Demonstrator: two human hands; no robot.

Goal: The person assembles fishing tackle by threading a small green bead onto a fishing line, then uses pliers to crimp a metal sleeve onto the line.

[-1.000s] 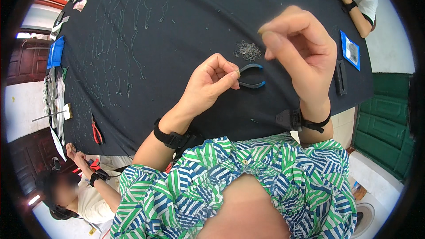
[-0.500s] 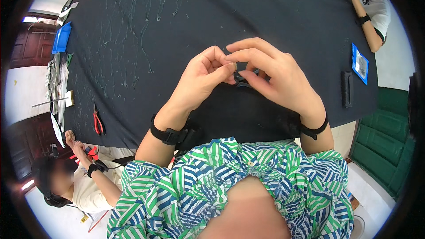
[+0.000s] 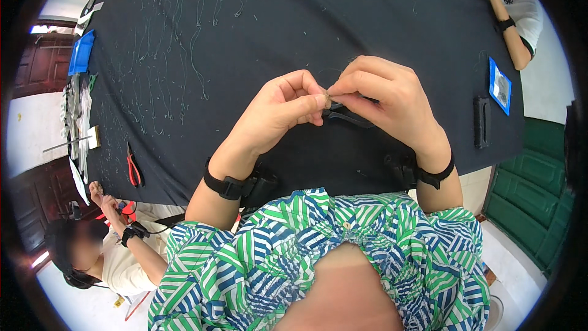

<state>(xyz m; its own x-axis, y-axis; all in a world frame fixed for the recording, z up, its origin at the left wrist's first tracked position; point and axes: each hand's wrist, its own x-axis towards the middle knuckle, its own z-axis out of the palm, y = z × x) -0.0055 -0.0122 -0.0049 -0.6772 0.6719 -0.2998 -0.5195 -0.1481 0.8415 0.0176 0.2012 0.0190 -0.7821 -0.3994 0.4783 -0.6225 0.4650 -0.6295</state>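
Observation:
Above the black cloth, my left hand (image 3: 283,107) is closed in a pinch, thumb against forefinger. My right hand (image 3: 389,101) also pinches, its thumb and forefinger tips meeting those of the left. Whatever lies between the fingertips is too small to make out; a faint thin strand seems to curve just above them. Beneath the right fingers rests a dark-handled hand tool (image 3: 350,119), partly hidden by that hand. Thin greenish looped threads (image 3: 195,64) are spread over the cloth to the left.
Red-handled pliers (image 3: 133,168) lie at the table's left. A blue packet (image 3: 500,87) and a black oblong case (image 3: 482,122) sit at the right. Blue packaging (image 3: 81,53) and pale strips (image 3: 75,107) line the left edge. Co-workers sit lower left and upper right.
My right thumb and fingers, spread apart before, have come together in a pinch at the left fingertips. The left hand keeps its pinch, almost in place.

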